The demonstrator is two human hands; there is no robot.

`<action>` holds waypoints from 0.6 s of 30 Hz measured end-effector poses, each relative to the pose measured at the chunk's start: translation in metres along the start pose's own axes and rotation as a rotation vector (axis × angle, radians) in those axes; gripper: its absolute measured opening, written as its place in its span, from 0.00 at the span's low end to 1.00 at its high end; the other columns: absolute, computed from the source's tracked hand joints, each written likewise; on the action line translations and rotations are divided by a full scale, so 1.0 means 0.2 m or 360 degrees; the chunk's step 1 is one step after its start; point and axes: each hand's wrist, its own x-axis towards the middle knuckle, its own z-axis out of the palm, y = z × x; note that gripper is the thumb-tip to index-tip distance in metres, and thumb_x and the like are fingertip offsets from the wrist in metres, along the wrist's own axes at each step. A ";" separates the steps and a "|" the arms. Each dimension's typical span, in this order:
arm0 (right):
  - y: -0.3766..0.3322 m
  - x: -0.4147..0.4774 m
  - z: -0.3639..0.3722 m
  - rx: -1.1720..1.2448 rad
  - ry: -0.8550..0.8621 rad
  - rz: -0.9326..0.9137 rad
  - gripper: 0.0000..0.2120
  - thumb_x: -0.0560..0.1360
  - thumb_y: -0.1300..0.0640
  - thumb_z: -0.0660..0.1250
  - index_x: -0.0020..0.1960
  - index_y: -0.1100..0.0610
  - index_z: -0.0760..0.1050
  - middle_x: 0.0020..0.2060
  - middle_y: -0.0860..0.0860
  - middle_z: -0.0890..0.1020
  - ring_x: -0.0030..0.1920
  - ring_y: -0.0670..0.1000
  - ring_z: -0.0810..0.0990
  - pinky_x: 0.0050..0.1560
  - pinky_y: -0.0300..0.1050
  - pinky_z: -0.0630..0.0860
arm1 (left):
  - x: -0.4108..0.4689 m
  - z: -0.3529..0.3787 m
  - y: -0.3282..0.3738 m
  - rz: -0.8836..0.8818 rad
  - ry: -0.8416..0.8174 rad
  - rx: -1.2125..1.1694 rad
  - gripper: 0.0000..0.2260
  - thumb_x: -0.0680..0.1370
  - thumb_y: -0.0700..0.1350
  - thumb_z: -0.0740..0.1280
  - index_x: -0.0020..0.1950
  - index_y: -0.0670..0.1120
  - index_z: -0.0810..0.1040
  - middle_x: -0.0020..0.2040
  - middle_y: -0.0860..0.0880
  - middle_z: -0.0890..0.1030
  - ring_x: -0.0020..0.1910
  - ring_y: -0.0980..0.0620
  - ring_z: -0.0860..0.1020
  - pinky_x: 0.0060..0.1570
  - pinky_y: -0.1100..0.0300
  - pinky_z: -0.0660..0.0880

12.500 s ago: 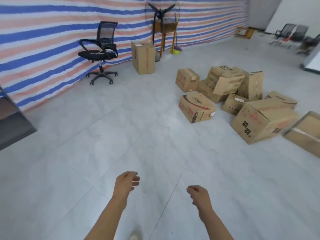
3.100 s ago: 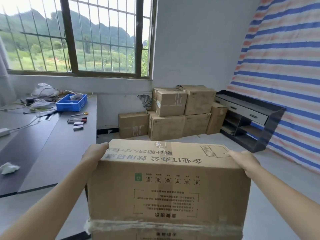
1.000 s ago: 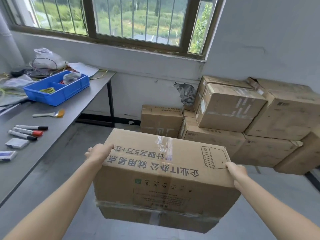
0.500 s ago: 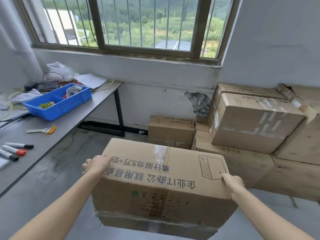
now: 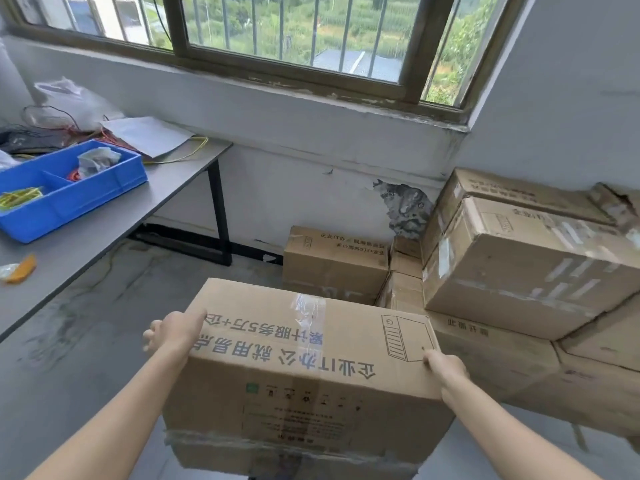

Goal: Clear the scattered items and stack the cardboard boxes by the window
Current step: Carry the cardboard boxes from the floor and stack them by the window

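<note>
I carry a large taped cardboard box (image 5: 304,368) with printed lettering in front of my chest, above the floor. My left hand (image 5: 173,332) grips its left end, thumb over the top edge. At the right end my right hand (image 5: 445,370) holds on, thumb on top and fingers hidden down the side. Below the barred window (image 5: 311,36) stands the stack of cardboard boxes (image 5: 519,268), two layers high on the right. A single low box (image 5: 336,261) sits against the wall just beyond the one I carry.
A grey table (image 5: 104,230) runs along the left, bearing a blue bin (image 5: 69,192), a plastic bag (image 5: 69,102), papers and wires. Bare concrete floor (image 5: 86,341) lies between the table and the stack. The wall has a patch of peeled paint (image 5: 405,206).
I have come closer to the wall and the stack with the box in both hands. The low box now lies right behind the carried one.
</note>
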 end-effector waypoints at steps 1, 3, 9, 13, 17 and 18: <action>-0.06 0.05 0.04 -0.0004 0.0007 0.0017 0.21 0.67 0.51 0.64 0.56 0.61 0.77 0.57 0.61 0.77 0.56 0.62 0.75 0.60 0.54 0.72 | 0.06 0.03 0.04 -0.0011 -0.0019 -0.0012 0.23 0.77 0.54 0.59 0.64 0.37 0.73 0.66 0.35 0.68 0.65 0.38 0.64 0.62 0.49 0.63; -0.19 0.14 0.11 -0.0045 0.0039 0.0036 0.22 0.67 0.50 0.64 0.56 0.61 0.77 0.57 0.61 0.77 0.56 0.62 0.74 0.61 0.55 0.72 | 0.19 0.07 0.11 -0.0047 -0.0056 -0.0048 0.23 0.78 0.53 0.59 0.63 0.37 0.72 0.65 0.35 0.68 0.65 0.38 0.64 0.62 0.48 0.63; -0.51 0.34 0.33 0.0008 0.0041 0.0060 0.24 0.66 0.49 0.65 0.57 0.63 0.77 0.57 0.61 0.77 0.57 0.63 0.74 0.61 0.55 0.72 | 0.52 0.14 0.30 -0.0135 -0.0059 -0.0072 0.22 0.76 0.50 0.60 0.62 0.36 0.72 0.63 0.34 0.68 0.63 0.37 0.65 0.62 0.46 0.65; -0.60 0.45 0.45 0.0159 0.0099 0.0079 0.24 0.69 0.48 0.67 0.56 0.67 0.76 0.56 0.61 0.78 0.58 0.64 0.74 0.59 0.54 0.72 | 0.69 0.18 0.44 -0.0179 0.0029 -0.0104 0.21 0.75 0.50 0.61 0.61 0.37 0.73 0.63 0.35 0.69 0.63 0.37 0.65 0.61 0.46 0.64; -0.71 0.63 0.57 0.0196 0.0048 0.0082 0.27 0.67 0.44 0.67 0.56 0.66 0.77 0.57 0.62 0.78 0.58 0.64 0.74 0.60 0.57 0.72 | 0.84 0.24 0.57 -0.0178 0.0118 -0.0137 0.21 0.75 0.50 0.60 0.60 0.36 0.75 0.62 0.34 0.71 0.62 0.37 0.66 0.61 0.46 0.65; -0.73 0.69 0.61 0.0194 0.0013 0.0087 0.28 0.66 0.44 0.67 0.55 0.65 0.77 0.57 0.62 0.78 0.58 0.64 0.74 0.60 0.57 0.72 | 0.88 0.26 0.61 -0.0183 0.0135 -0.0136 0.21 0.76 0.50 0.60 0.60 0.36 0.75 0.62 0.34 0.71 0.62 0.36 0.66 0.61 0.46 0.65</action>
